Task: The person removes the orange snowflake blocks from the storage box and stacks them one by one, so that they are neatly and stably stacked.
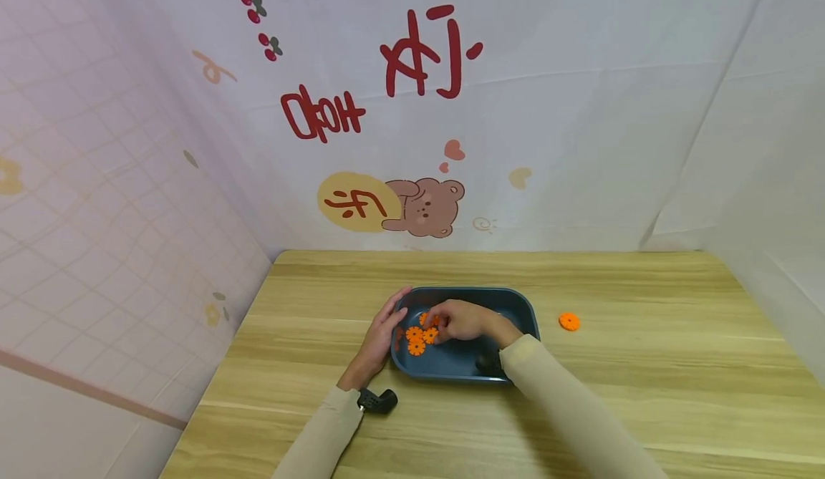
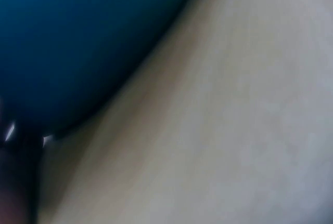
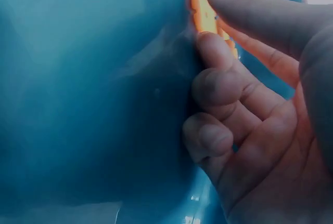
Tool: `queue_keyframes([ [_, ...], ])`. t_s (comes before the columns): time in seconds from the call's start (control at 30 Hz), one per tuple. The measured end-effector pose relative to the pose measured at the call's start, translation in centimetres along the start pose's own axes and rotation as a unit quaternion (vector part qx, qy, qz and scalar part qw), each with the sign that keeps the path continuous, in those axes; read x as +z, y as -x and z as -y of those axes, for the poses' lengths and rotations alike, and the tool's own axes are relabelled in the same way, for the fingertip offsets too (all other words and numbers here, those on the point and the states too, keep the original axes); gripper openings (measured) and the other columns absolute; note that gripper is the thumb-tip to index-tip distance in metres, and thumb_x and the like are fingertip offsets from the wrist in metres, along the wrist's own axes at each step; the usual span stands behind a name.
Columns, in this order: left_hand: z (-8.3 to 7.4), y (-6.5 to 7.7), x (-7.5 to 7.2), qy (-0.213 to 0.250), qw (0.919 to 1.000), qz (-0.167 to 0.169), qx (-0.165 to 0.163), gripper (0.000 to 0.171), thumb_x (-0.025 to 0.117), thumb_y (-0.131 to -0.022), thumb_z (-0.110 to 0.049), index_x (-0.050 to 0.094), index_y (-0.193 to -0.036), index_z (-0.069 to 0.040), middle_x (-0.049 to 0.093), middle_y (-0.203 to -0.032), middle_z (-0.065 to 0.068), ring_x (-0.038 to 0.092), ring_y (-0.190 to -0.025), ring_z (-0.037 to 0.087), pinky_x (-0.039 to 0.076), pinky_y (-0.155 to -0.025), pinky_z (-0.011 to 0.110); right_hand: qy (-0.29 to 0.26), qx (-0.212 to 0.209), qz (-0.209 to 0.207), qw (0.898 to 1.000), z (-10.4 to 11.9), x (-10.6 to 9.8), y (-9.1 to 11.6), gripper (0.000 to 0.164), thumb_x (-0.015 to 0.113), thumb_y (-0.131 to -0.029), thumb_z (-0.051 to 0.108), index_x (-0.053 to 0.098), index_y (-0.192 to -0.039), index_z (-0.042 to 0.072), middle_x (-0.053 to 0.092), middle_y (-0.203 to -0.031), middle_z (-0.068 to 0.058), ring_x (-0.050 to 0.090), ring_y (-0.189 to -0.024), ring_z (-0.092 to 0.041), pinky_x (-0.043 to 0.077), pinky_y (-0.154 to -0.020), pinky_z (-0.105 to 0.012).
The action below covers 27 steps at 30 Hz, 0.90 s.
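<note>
- The blue tray (image 1: 460,362) stands on the wooden table (image 1: 651,379).
- The left hand (image 1: 374,341) rests at its left end, the fingers almost straight.
- The right hand (image 1: 465,320), inside the tray, pinches an orange disc (image 3: 205,13) between thumb and finger.
- Other orange discs (image 1: 416,348) lie near it; one lone disc (image 1: 569,321) lies outside, to the right.

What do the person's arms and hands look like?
The left hand and right hand are ungloved. The left sleeve and right sleeve are long, plain and pale beige. A black wrist device sits at the left cuff; a dark piece shows beside the right cuff, its details unclear.
</note>
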<state>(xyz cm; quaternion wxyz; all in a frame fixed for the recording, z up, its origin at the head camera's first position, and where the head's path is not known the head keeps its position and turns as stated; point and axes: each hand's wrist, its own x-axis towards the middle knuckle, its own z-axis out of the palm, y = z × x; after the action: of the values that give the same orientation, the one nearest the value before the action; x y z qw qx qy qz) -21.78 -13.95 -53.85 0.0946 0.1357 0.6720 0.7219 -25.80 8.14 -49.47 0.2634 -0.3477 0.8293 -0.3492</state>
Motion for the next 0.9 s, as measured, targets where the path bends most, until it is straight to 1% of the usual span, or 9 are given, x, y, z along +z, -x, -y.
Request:
queue_keyframes([
  [0.2,-0.09,0.05,0.03,-0.005,1.0,-0.003,0.001,0.053,0.042,-0.107,-0.027,0.031,-0.155,-0.008,0.024,-0.163,0.009,0.027,-0.147,0.021,0.028,-0.114,0.032,0.016,0.012,-0.017,1.0,0.15,0.18,-0.06,0.022,0.076,-0.086,0.009,0.069,-0.107,0.008,0.055,-0.064,0.006,0.048,-0.056,-0.008,0.04,-0.057,-0.022],
  [0.27,-0.12,0.09,0.06,-0.005,1.0,-0.004,0.001,0.054,0.043,-0.107,-0.028,0.031,-0.155,-0.008,0.025,-0.163,0.007,0.027,-0.146,0.02,0.029,-0.114,0.031,0.018,0.014,-0.022,0.999,0.18,0.21,-0.07,0.021,0.077,-0.085,0.009,0.069,-0.104,0.009,0.055,-0.065,0.006,0.048,-0.056,-0.008,0.04,-0.058,-0.022],
  [0.4,0.02,0.11,0.0,0.004,1.0,-0.001,0.005,0.055,0.043,-0.106,-0.028,0.03,-0.155,-0.006,0.025,-0.163,0.009,0.027,-0.146,0.023,0.028,-0.114,0.031,0.019,0.021,-0.025,0.999,0.15,0.28,-0.16,0.019,0.079,-0.083,0.008,0.068,-0.097,0.009,0.052,-0.064,0.005,0.045,-0.056,-0.008,0.038,-0.056,-0.022],
  [0.53,0.13,0.08,-0.04,0.007,0.9999,0.001,0.008,0.055,0.043,-0.106,-0.027,0.03,-0.155,-0.005,0.024,-0.163,0.011,0.025,-0.147,0.024,0.03,-0.112,0.023,0.016,0.032,-0.02,0.999,0.1,0.27,-0.17,0.018,0.081,-0.082,0.011,0.066,-0.093,0.009,0.048,-0.063,0.005,0.043,-0.055,-0.009,0.036,-0.056,-0.023],
  [0.63,0.06,0.09,0.02,0.003,1.0,-0.001,0.008,0.054,0.043,-0.106,-0.028,0.031,-0.155,-0.006,0.025,-0.163,0.01,0.025,-0.147,0.024,0.031,-0.109,0.018,0.017,0.041,-0.017,0.999,0.05,0.25,-0.15,0.019,0.081,-0.082,0.013,0.065,-0.091,0.009,0.046,-0.063,0.005,0.041,-0.056,-0.01,0.035,-0.056,-0.023],
  [0.7,-0.01,0.12,0.06,0.0,1.0,-0.002,0.008,0.055,0.043,-0.106,-0.029,0.032,-0.155,-0.007,0.025,-0.163,0.009,0.025,-0.147,0.023,0.031,-0.108,0.018,0.018,0.045,-0.016,0.999,0.12,0.21,-0.12,0.019,0.081,-0.082,0.013,0.064,-0.09,0.009,0.045,-0.062,0.004,0.041,-0.056,-0.01,0.035,-0.056,-0.023],
  [0.9,-0.13,0.17,0.08,-0.005,1.0,-0.005,0.003,0.054,0.043,-0.106,-0.028,0.032,-0.155,-0.008,0.025,-0.163,0.009,0.025,-0.147,0.019,0.029,-0.111,0.022,0.013,0.044,-0.011,0.999,0.33,0.16,-0.01,0.019,0.081,-0.082,0.012,0.064,-0.09,0.009,0.044,-0.061,0.005,0.041,-0.054,-0.01,0.034,-0.055,-0.023],
])
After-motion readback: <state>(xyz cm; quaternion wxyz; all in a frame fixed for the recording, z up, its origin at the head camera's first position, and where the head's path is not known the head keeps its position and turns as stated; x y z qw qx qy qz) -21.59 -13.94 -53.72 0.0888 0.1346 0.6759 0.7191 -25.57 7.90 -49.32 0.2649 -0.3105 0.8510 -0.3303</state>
